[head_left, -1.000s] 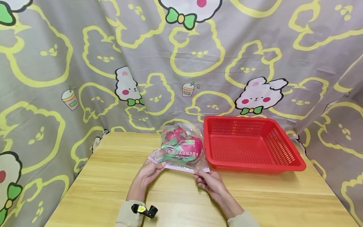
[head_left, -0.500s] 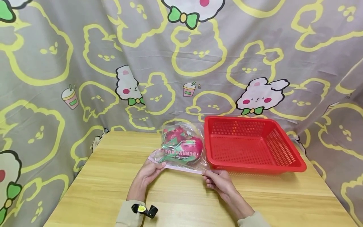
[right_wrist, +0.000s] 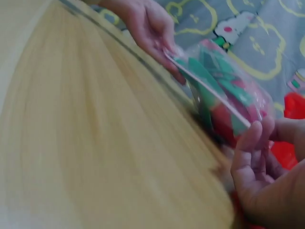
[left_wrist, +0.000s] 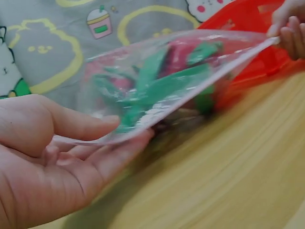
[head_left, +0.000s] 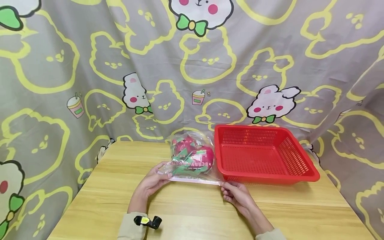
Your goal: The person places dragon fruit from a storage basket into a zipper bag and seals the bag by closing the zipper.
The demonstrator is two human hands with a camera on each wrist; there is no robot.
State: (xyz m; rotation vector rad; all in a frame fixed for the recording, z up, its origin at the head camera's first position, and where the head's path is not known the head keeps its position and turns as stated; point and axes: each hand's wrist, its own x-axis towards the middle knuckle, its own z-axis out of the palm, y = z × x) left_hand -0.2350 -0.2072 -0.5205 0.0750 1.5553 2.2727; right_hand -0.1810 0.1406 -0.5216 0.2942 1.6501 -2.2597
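A clear plastic zip bag (head_left: 192,171) with printed lettering lies on the table, its pink-white top edge toward me. Inside it are red-pink, strawberry-like things with green leaf-shaped parts (left_wrist: 152,86); their exact kind is hard to tell through the plastic. My left hand (head_left: 152,181) pinches the bag's left corner between thumb and fingers. At the other end of the same edge, my right hand (head_left: 238,196) pinches the right corner (right_wrist: 252,125). The edge is stretched straight between both hands.
A red perforated plastic basket (head_left: 267,178) stands right of the bag, close beside it. Under everything is a wooden table (head_left: 186,213). A grey curtain (head_left: 168,66) with cartoon prints hangs behind. A black strap mount (head_left: 148,221) sits on the left sleeve.
My right hand has slid rightward along the bag's edge to its corner. The left hand keeps its hold and has shifted slightly left. The head view has tilted a little.
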